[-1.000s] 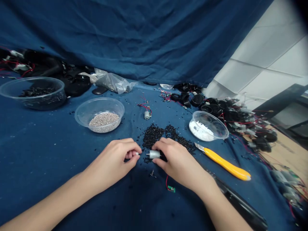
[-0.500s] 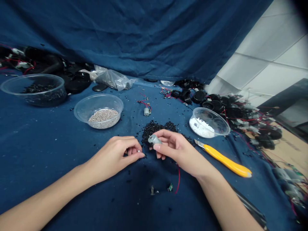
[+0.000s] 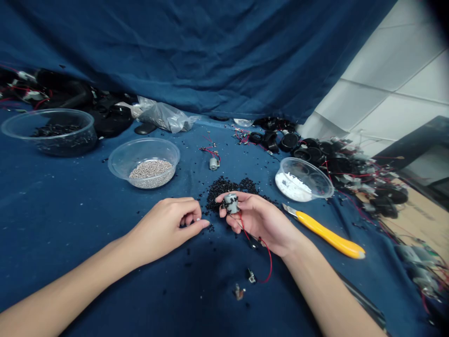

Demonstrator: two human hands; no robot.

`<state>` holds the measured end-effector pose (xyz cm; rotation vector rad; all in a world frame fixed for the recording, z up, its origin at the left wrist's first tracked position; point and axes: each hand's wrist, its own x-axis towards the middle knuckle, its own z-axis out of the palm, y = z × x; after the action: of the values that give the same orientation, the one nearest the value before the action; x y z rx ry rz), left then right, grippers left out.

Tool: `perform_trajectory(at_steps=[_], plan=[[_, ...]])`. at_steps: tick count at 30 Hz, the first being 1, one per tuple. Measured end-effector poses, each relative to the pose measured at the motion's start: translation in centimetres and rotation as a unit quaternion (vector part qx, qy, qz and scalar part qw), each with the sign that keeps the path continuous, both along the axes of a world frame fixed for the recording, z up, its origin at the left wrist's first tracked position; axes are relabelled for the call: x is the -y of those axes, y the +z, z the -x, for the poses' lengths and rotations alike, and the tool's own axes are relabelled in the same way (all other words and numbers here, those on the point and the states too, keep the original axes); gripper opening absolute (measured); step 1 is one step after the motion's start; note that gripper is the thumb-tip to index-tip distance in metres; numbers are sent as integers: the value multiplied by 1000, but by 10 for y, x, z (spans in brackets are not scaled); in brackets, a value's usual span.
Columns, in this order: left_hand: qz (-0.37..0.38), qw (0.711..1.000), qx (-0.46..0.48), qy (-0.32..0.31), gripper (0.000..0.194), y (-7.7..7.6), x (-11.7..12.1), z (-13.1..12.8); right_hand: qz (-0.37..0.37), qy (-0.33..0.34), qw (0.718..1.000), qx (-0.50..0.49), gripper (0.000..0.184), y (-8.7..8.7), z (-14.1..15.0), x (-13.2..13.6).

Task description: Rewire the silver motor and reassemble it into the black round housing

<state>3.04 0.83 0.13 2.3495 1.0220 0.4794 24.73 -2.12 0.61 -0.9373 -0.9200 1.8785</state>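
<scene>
My right hand point(image 3: 261, 217) holds a small silver motor point(image 3: 230, 204) between thumb and fingers, its shaft pointing up. Tiny black pieces cling around its casing. Red wires point(image 3: 271, 262) run down from it to a small green circuit board point(image 3: 251, 276), with a small metal part point(image 3: 239, 292) hanging below. To the left, my left hand point(image 3: 175, 224) is closed, fingers curled in and thumb alongside; a tiny pale speck shows at the fingertips, too small to name. Behind the motor lies a pile of tiny black pieces point(image 3: 215, 189).
A clear bowl of small silver pieces point(image 3: 114, 164) stands at left, with a bowl of black parts point(image 3: 12, 133) beyond. A bowl of white pieces point(image 3: 326, 193) and a yellow utility knife point(image 3: 329, 236) are at right. Another motor point(image 3: 213, 163) lies ahead, near heaped black parts point(image 3: 315, 150).
The motor has turned upright in my right hand, bringing the black pieces stuck to it into view. Its wires and hanging parts have swung. My left hand has barely moved.
</scene>
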Motion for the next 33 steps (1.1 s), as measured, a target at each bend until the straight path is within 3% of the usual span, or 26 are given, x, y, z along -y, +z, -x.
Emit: perform_trajectory(at_steps=[5,8,10,13,19,27,30,33], plan=[[6,997,-77,2,37,-1,-1,0,0,6,1000,-18,24,3,-4,1],[-6,995,-98,-5,24,-1,0,-1,-7,29,999,-24,23,6,-6,3],[-15,997,-81,3,8,0,2,-1,-6,49,999,-16,25,8,-5,5],[-16,1000,-9,14,4,6,5,0,-14,66,998,18,32,9,-2,9],[131,987,89,27,31,14,12,0,-24,79,995,59,43,8,2,12],[276,949,151,22,31,5,12,-3,16,73,996,55,66,10,11,17],[313,932,180,36,32,2,15,-5,-13,52,993,100,68,10,17,20],[353,916,188,40,33,0,18,-10,-86,38,980,175,57,7,19,24]])
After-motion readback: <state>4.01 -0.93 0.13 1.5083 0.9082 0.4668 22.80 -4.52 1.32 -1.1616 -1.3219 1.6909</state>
